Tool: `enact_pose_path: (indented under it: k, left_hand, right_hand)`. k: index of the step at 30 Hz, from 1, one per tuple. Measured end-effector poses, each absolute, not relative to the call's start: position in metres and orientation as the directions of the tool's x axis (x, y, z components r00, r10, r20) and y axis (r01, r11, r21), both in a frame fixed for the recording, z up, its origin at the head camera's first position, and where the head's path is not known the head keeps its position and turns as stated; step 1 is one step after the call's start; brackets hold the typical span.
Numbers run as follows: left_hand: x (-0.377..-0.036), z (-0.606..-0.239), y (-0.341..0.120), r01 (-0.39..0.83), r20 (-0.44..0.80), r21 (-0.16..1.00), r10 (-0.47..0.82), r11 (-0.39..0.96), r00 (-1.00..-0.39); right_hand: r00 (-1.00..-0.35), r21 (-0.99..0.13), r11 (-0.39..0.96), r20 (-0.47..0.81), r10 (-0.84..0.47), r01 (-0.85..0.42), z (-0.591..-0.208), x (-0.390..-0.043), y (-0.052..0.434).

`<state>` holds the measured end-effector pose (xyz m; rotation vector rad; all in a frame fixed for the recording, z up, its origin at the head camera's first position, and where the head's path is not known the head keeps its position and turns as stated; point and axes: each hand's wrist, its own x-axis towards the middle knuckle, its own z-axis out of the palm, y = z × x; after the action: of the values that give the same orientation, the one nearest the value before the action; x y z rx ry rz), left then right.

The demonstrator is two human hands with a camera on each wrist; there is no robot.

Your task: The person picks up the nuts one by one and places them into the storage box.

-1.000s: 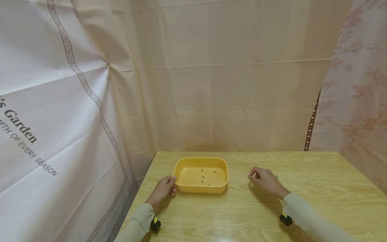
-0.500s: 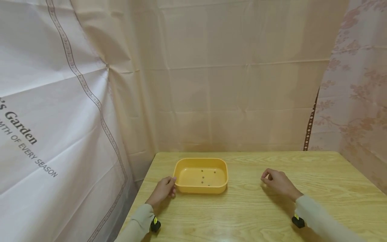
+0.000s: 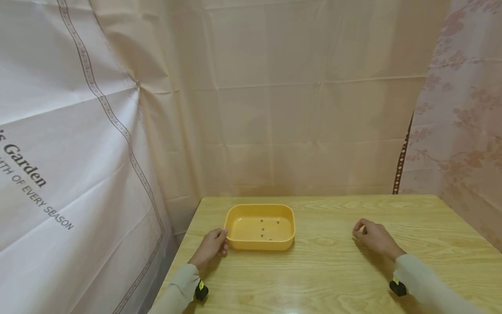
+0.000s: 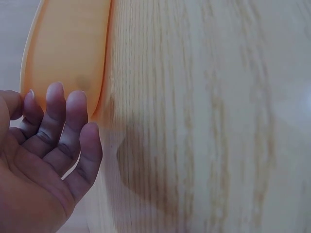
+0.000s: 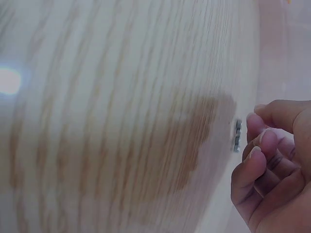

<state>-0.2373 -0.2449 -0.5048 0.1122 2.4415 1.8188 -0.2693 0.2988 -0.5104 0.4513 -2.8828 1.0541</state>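
A yellow plastic bin (image 3: 260, 245) stands on the table, with several small dark metal nuts (image 3: 262, 229) scattered on its floor. My left hand (image 3: 209, 246) pinches the bin's left end between thumb and forefinger; the other fingers are bent loosely against its outside in the left wrist view. Off to the right, my right hand (image 3: 376, 239) hovers low over the table with fingers loosely curled and nothing seen between them. Just beyond its fingertips in the right wrist view lies a short row of small silvery metal nuts (image 5: 237, 136), hidden behind the hand in the head view.
The wood-grain table (image 3: 321, 279) spreads between and around both hands. Behind it hangs a beige cloth (image 3: 294, 131), with a white printed cloth (image 3: 78, 174) on the left and a floral cloth (image 3: 466, 117) on the right.
My right hand has moved rightward, away from the bin, covering the little nuts seen beside it one second ago. The left hand and the bin stay in place.
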Motion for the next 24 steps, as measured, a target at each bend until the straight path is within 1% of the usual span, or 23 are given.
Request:
enact_pose_path:
  k: [4,9,12,19,24]
  left_hand:
    - [-0.238,-0.506,-0.245,-0.002,-0.035,0.959,0.111,0.283,-0.993]
    - [-0.240,-0.507,-0.245,0.001,-0.032,0.962,0.117,0.275,-0.993]
    - [-0.241,-0.506,-0.246,0.008,-0.028,0.956,0.117,0.293,-0.993]
    - [-0.238,-0.505,-0.243,-0.023,-0.049,0.964,0.094,0.263,-0.994]
    - [-0.239,-0.504,-0.244,-0.014,-0.042,0.963,0.100,0.270,-0.994]
  right_hand:
    - [-0.959,-0.632,0.724,0.133,-0.251,-0.278,-0.511,-0.267,0.306]
    - [-0.968,-0.660,0.712,0.104,-0.230,-0.240,-0.513,-0.265,0.313]
    - [-0.970,-0.672,0.706,0.090,-0.224,-0.225,-0.515,-0.267,0.316]
    - [-0.969,-0.652,0.721,0.101,-0.225,-0.235,-0.518,-0.269,0.319]
    - [-0.964,-0.620,0.742,0.108,-0.242,-0.256,-0.520,-0.273,0.321]
